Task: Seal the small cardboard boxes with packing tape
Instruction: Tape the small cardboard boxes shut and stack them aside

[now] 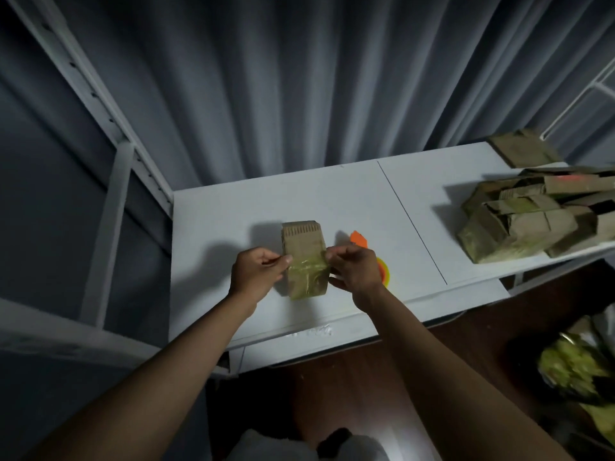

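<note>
Grey pleated curtains hang behind a white surface, with a white metal frame at nine o'clock and dark wooden floor below. From the head camera I see one small cardboard box lying near the middle of the surface, its long side running toward twelve o'clock. It is plain brown with a ribbed corrugated edge at its far end, and its near end is covered in glossy, yellowish packing tape.

My left hand sits at the box's nine o'clock side, fingers curled and pinching one end of the tape strip. My right hand is at three o'clock, fingers curled on the strip's other end, so the tape stretches across the box between them.

Just behind the right hand I make out an orange and yellow tape dispenser, mostly hidden. At two o'clock lies a pile of cardboard boxes, some already taped; they overlap too much to count. Something yellow-green and blurred sits on the floor at four o'clock.
</note>
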